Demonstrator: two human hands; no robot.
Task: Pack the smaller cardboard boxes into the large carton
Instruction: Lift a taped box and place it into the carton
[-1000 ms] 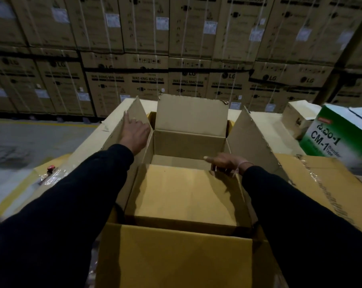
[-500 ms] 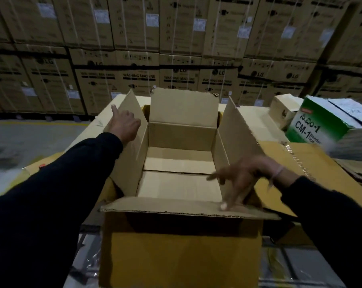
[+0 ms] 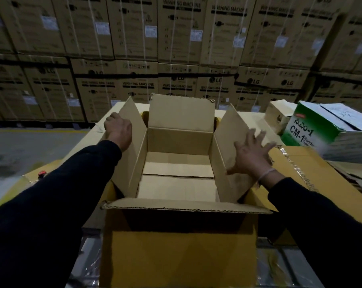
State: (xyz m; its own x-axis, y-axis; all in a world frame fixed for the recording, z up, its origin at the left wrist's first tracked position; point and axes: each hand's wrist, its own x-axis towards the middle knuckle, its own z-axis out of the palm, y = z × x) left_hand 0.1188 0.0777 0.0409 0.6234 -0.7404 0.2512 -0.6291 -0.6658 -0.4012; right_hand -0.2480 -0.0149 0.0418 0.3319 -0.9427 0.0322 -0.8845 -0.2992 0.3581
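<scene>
Stacked washing-machine cartons [image 3: 138, 88] wall off our background. We steady the large carton [image 3: 177, 204], empty on flattened cardboard, left hand [image 3: 118, 127] curled against its left flap [image 3: 132, 129], right hand [image 3: 251, 156] spread, holding nothing. Letting go, we judge, could swing the flaps inward and block packing.

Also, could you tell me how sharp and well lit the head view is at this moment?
Head view: dim overall; the right hand is smeared by motion blur, the left hand is sharper; the open carton has a dark shadow under its near flap; the stacked boxes bow from the wide-angle lens.
</scene>
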